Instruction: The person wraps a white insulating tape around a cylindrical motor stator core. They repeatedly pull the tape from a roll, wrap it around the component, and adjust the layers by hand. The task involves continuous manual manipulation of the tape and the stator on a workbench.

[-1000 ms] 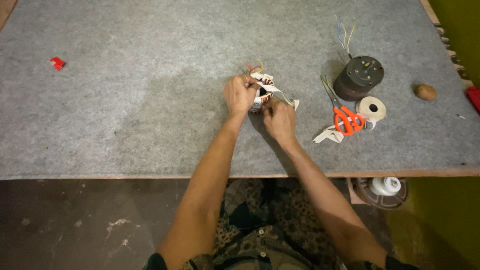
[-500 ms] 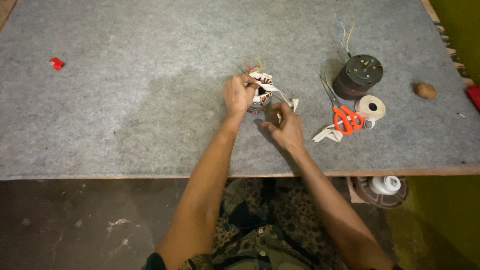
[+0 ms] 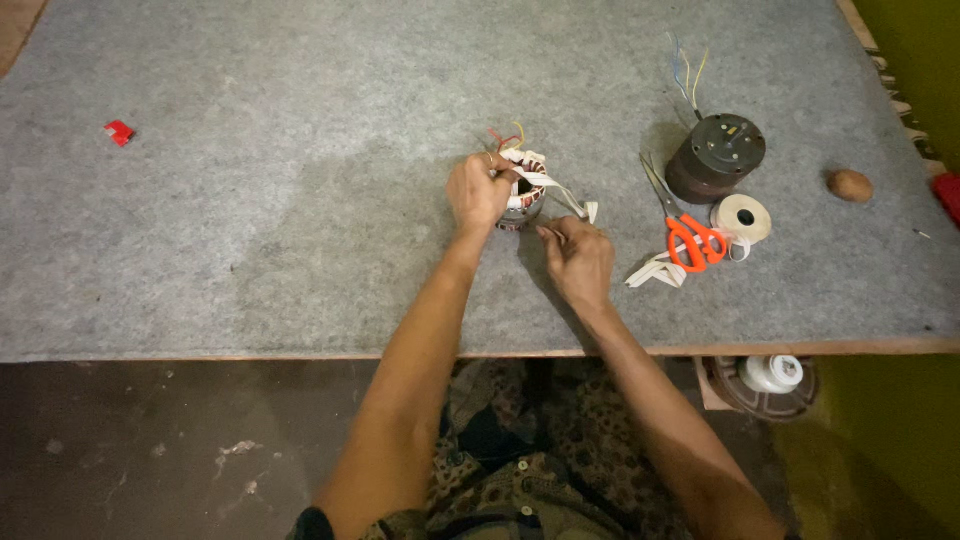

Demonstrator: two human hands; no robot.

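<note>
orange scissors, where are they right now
In the head view the orange-handled scissors lie on the grey felt table, right of the right hand, between the dark round motor and the roll of white tape.

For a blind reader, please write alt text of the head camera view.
Two bare hands work on a small wound motor coil on a grey felt table: the left hand grips it, the right hand pulls a white tape strip. Orange scissors, a tape roll and a dark motor lie right.
</note>
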